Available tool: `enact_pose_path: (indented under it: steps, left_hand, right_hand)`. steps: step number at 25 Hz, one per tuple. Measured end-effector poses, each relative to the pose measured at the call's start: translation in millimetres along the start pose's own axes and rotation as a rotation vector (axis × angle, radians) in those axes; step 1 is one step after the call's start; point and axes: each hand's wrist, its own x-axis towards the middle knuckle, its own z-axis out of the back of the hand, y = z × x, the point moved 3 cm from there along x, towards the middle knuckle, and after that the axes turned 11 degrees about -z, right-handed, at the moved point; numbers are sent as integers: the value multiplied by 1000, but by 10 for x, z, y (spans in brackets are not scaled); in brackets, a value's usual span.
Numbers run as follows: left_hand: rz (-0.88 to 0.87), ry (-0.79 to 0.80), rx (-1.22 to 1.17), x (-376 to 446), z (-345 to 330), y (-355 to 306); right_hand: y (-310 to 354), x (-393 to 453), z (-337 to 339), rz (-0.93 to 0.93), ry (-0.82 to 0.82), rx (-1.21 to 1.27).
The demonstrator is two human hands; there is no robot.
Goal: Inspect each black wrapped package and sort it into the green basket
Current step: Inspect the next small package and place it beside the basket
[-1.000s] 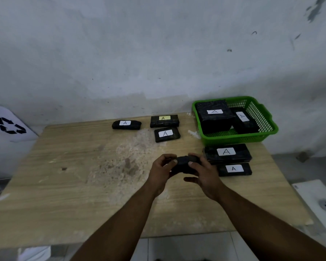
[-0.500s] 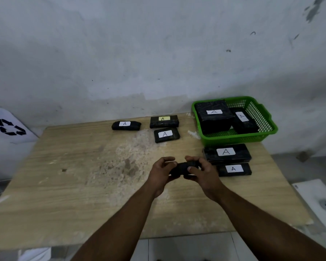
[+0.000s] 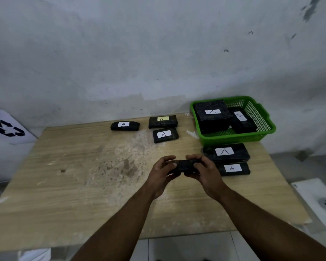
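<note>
Far left edge of frame: white sign with a black recycling mark (image 3: 8, 128), off the tabletop (image 3: 45, 185).

Upper middle, three packages lying flat on the wood, labels up: rounded package (image 3: 125, 126) leftmost; yellow-label package (image 3: 163, 121) beside it; small square package (image 3: 165, 135) just below that one. All three well apart from the hands.

Centre of frame: left hand (image 3: 161, 173) and right hand (image 3: 203, 172) both curled round one held package (image 3: 183, 165), one at each end, grip clamped from both sides, raised over the tabletop. No label faces the camera.

Step in hand, as I judge it: inspection of this package, both hands working it round before sorting.

Right of the hands: long package (image 3: 225, 152) and, just below it, lower package (image 3: 232, 168), both flat, labels up, near the basket's front wall.

Upper right: green basket (image 3: 233, 139), already holding two packages, a big block (image 3: 212, 115) and a slimmer one (image 3: 242, 119) leaning beside it.

Next move likely calls for carrying the held package up and right, clearing the long package and the front rim, then releasing into the open mesh floor at the front of the basket. Five packages remain on the wood.
</note>
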Motion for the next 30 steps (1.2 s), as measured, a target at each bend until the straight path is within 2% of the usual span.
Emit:
enact_pose_path:
  steps: [7, 11, 14, 17, 21, 22, 24, 26, 30]
  left_hand:
    - [-67, 16, 25, 26, 15, 41]
    - [-198, 98, 113, 50, 19, 29]
    - [-228, 145, 165, 47, 3, 46]
    - [-179, 158, 116, 24, -41, 72]
    - [31, 53, 76, 15, -125, 147]
    - [45, 38, 97, 33, -134, 186]
    - [43, 25, 135, 72, -146, 258]
    - [42, 5, 168, 117, -176, 329]
    - [61, -7, 167, 203, -339, 435]
  right_hand:
    - [21, -19, 20, -26, -7, 4]
    - [13, -14, 57, -131, -23, 55]
    - [6, -39, 61, -190, -26, 77]
    - [39, -65, 80, -135, -12, 41]
    - [46, -49, 190, -77, -6, -29]
    - [42, -47, 222, -66, -11, -94]
    - [60, -45, 289, 12, -67, -411]
    - [98, -50, 352, 149, -107, -797]
    - [251, -24, 484, 423, -149, -1276]
